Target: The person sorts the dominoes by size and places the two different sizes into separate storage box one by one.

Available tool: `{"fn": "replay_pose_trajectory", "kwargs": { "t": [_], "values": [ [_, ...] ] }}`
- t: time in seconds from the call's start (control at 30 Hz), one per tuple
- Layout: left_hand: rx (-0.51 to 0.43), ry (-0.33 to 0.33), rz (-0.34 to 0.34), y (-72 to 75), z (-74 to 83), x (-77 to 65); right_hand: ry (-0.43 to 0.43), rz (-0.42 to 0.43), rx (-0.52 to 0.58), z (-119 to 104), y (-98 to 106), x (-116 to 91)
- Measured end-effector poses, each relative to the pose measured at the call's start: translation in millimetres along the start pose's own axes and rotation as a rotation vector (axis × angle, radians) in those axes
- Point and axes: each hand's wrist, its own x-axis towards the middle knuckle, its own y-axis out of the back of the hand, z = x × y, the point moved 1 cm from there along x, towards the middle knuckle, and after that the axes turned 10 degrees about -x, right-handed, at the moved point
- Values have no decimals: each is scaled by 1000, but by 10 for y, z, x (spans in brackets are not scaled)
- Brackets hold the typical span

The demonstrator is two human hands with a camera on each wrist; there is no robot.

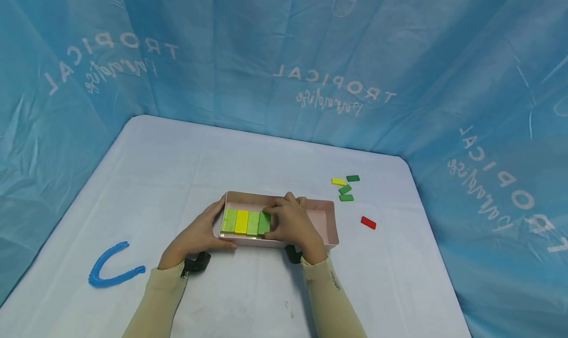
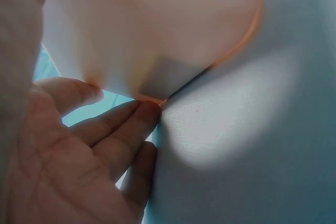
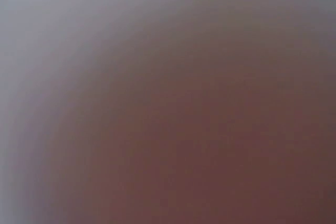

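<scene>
Tiles [image 1: 241,222], green and yellow, inside pink box [image 1: 319,220]

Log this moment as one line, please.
left grip: holds pink box's left end | right grip: pinches rightmost green tile in box | outside box: yellow tile, three green tiles, red tile

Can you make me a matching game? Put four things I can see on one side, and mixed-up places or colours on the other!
Things:
1. box
2. red block
3. blue strip
4. left hand

Places or colours:
A. bent like a U, left of the box
B. gripping the box's left end
C. pale pink
D. lying alone, right of the box

Pairs: 1-C, 2-D, 3-A, 4-B
</scene>
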Motion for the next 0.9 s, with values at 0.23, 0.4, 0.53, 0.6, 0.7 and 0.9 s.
{"fn": "replay_pose_trajectory", "kwargs": {
  "t": [0.23,0.4,0.53,0.6,0.7,0.9],
  "values": [
    [-3,-1,2,11,2,0,-20,-51,12,-22,13,32],
    [-6,4,5,8,7,-4,-35,-68,11,-51,21,40],
    [-10,5,7,11,9,-14,-41,-73,10,-74,12,43],
    [-14,2,8,11,5,-20,-44,-75,10,-86,11,45],
    [-16,-7,10,9,-4,-22,-47,-69,5,-104,15,49],
    [-13,-18,12,3,-13,-12,-58,-61,-52,-127,17,54]
  ]
}}
